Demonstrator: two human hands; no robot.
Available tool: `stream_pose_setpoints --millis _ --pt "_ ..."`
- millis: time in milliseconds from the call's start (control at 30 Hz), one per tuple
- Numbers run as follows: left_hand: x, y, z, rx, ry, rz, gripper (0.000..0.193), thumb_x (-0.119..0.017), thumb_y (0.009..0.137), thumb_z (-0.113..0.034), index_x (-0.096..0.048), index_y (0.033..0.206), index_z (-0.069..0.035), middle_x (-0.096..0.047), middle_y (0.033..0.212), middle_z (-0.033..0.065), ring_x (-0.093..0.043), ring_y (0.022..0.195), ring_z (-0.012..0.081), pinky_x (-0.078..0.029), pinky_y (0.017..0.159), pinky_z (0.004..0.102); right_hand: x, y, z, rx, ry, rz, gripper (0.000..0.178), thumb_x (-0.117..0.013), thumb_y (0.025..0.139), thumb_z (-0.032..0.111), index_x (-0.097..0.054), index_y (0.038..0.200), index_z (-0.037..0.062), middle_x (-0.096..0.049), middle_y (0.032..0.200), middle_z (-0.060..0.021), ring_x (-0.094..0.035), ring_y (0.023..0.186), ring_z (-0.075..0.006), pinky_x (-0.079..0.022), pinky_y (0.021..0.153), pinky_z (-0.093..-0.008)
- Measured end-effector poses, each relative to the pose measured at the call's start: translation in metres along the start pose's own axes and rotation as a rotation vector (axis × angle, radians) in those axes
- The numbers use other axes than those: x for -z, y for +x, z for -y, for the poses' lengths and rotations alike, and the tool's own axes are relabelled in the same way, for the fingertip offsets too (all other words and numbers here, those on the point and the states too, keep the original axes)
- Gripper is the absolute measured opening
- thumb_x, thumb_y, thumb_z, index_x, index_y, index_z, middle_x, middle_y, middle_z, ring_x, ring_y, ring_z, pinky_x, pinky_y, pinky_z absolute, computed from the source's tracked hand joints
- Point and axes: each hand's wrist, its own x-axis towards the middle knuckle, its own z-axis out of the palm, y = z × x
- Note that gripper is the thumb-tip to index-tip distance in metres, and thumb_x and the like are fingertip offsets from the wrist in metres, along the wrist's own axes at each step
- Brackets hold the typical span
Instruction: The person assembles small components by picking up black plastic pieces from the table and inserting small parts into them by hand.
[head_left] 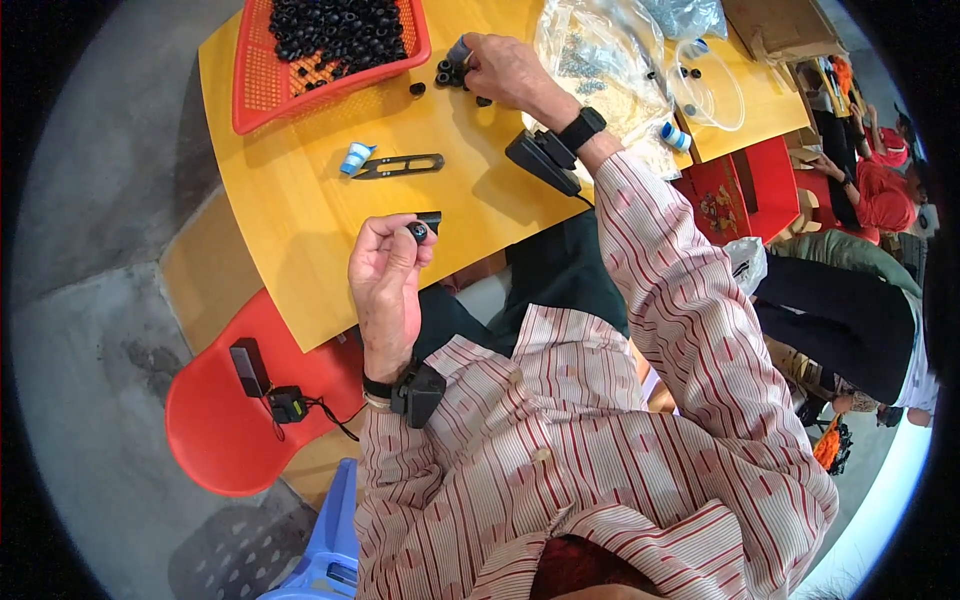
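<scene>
My left hand (388, 280) is raised at the table's near edge, thumb and fingers closed on a small round black cap-like part (417, 231). A dark tube-shaped piece (430, 218) shows at its fingertips; whether it is held or worn I cannot tell. Farther off, my right hand (510, 72) bends down over a few loose black parts (445, 72). A grey cover (459, 50) shows at one of its fingers, and what lies between them is hidden. Thread snips (400, 166) lie on the table between my hands, beside a crumpled blue-and-white piece (356, 157).
A red basket (425, 40) of black parts stands at the far left of the yellow table (300, 240). Clear plastic bags (610, 60) lie right of my right hand. A red chair (210, 430) holds small black devices. Other people (850, 300) are at the right.
</scene>
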Motion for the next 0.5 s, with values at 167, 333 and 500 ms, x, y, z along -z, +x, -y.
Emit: stream_pose_setpoints --millis 167,333,500 --pt "-0.006 0.001 -0.004 0.016 -0.046 0.005 0.024 -0.058 0.089 -0.011 -0.051 0.108 0.001 -0.055 0.096 0.0081 -0.053 0.086 0.0134 -0.044 0.080 0.0252 0.019 -0.014 -0.002 -0.020 0.200 -0.094 0.028 -0.059 0.077 0.014 -0.057 0.102 0.0025 -0.066 0.086 -0.0135 -0.064 0.084 -0.0252 -0.051 0.067 -0.0346" --pt "0.003 0.002 -0.003 -0.016 -0.086 -0.026 0.025 -0.059 0.088 -0.009 -0.051 0.109 0.001 -0.056 0.094 0.0076 -0.053 0.084 0.0127 -0.044 0.079 0.0248 0.050 -0.052 0.060 -0.015 0.860 0.049 0.036 -0.058 0.083 0.010 -0.051 0.117 0.0016 -0.064 0.093 -0.0071 -0.062 0.086 -0.0143 -0.051 0.072 -0.0274" --pt "-0.022 0.017 -0.002 -0.068 -0.106 -0.049 0.017 -0.055 0.089 -0.006 -0.051 0.105 -0.001 -0.060 0.091 0.0094 -0.054 0.078 0.0120 -0.044 0.073 0.0238 0.071 -0.096 0.091 0.111 0.933 0.027 0.044 -0.061 0.077 0.003 -0.047 0.118 -0.0006 -0.065 0.088 -0.0106 -0.065 0.082 -0.0175 -0.051 0.074 -0.0280"
